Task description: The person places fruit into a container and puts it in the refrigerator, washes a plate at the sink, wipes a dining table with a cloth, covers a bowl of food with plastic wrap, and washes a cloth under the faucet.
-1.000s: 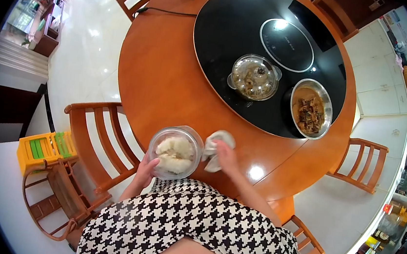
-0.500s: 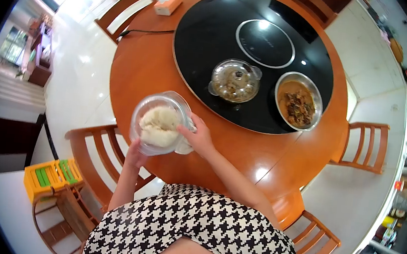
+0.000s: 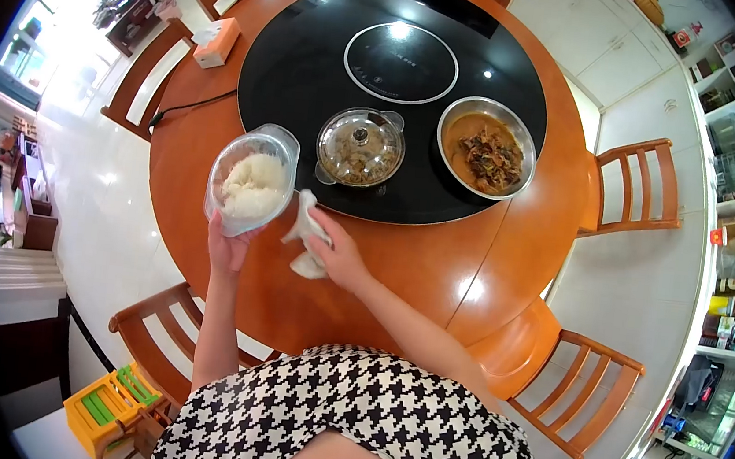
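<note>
Over table (image 3: 389,276), left hand (image 3: 233,247) gripping clear bowl (image 3: 282,139) of rice (image 3: 255,187); right hand (image 3: 341,255), apart, clasping white cloth (image 3: 300,227).

The worktop (image 3: 188,168) is round, orange-brown wood, glossy, with a seam running across its right part. A large round black glass plate (image 3: 312,65) covers much of its far side, marked with a white-outlined circle (image 3: 401,65). Near that plate's front edge sits a lidded glass pot (image 3: 360,146), and to its right, apart, a steel bowl (image 3: 530,148). An orange-and-white tissue box (image 3: 216,43) and a black cord (image 3: 193,107) lie on the wood at left.
</note>
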Motion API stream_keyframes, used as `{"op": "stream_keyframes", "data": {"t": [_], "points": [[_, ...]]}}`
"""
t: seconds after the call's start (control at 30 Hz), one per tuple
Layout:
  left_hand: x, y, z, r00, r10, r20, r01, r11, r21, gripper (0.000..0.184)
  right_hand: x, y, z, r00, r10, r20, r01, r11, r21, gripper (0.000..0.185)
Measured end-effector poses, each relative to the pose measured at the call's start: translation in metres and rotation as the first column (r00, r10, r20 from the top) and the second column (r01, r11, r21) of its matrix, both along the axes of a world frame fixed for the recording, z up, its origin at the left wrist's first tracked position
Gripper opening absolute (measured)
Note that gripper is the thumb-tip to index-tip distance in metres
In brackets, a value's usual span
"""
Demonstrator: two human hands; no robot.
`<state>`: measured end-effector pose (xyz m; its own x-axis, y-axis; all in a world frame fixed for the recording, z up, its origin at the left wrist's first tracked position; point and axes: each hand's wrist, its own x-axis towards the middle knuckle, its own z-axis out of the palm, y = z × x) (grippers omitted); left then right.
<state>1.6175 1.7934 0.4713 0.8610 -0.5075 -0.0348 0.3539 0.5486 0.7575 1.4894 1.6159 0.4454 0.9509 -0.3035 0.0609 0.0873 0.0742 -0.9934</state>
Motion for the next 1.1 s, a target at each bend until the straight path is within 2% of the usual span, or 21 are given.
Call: {"op": "stream_keyframes", "data": {"t": [0.03,0.07,0.17,0.27,0.37,0.47,0.53,0.6,0.67,0.73,0.83,0.9,1.0,1.1], "points": [[0.005,-0.009,0.003,1.0,0.022,0.003,-0.022,0.999,0.022,0.055,-0.02,-0.003,-0.005,0.999,-0.029,0.043,0.042,0.945,-0.324,0.047],[0.011,-0.017,0.004,0.999,0.046,0.006,-0.046,0.998,0.043,0.055,-0.039,-0.006,-0.01,0.995,-0.041,0.089,0.087,0.786,-0.612,0.047],[0.031,-0.028,-0.004,0.999,0.032,0.016,-0.033,0.997,0.066,0.055,-0.087,-0.01,-0.019,0.994,0.102,-0.04,-0.074,0.355,-0.932,0.046],[0.047,-0.041,-0.012,0.999,0.036,0.012,-0.037,0.995,0.089,0.055,-0.107,-0.011,-0.042,0.984,0.129,-0.119,-0.148,0.243,-0.959,0.047],[0.056,-0.054,-0.015,0.999,0.029,0.012,-0.031,0.992,0.12,0.056,-0.123,-0.028,-0.046,0.987,0.037,-0.157,-0.161,0.244,-0.956,0.048],[0.066,-0.064,-0.012,0.998,0.043,0.036,-0.049,0.984,0.171,0.056,-0.159,-0.078,-0.057,0.975,-0.135,-0.177,-0.143,0.226,-0.964,0.048],[0.074,-0.067,-0.014,0.996,0.048,0.069,-0.065,0.96,0.273,0.052,-0.185,-0.121,-0.063,0.943,-0.309,-0.126,-0.104,0.086,-0.991,0.047],[0.074,-0.074,-0.008,0.99,0.1,0.095,-0.126,0.935,0.331,0.051,-0.201,-0.158,-0.057,0.825,-0.547,-0.141,-0.112,0.086,-0.99,0.047],[0.08,-0.073,-0.007,0.988,0.063,0.14,-0.113,0.915,0.387,0.051,-0.202,-0.193,-0.054,0.771,-0.626,-0.121,-0.066,0.11,-0.992,0.046],[0.088,-0.071,-0.009,0.989,0.011,0.148,-0.077,0.888,0.453,0.051,-0.192,-0.226,-0.062,0.765,-0.642,-0.062,-0.013,0.081,-0.997,0.044],[0.082,-0.083,0.002,0.989,0.079,0.122,-0.126,0.886,0.447,0.051,-0.178,-0.27,-0.074,0.741,-0.671,-0.018,0.029,0.059,-0.998,0.043],[0.081,-0.087,0.005,0.994,0.05,0.098,-0.089,0.891,0.445,0.05,-0.17,-0.3,-0.081,0.718,-0.695,-0.03,0.019,0.063,-0.998,0.044],[0.087,-0.086,0.002,0.997,0.049,0.06,-0.07,0.892,0.447,0.05,-0.173,-0.342,-0.084,0.65,-0.756,-0.081,-0.037,0.074,-0.997,0.045],[0.097,-0.079,-0.003,0.998,0.05,0.046,-0.066,0.863,0.501,0.049,-0.187,-0.368,-0.091,0.549,-0.832,-0.078,0.012,0.1,-0.995,0.046]]}}
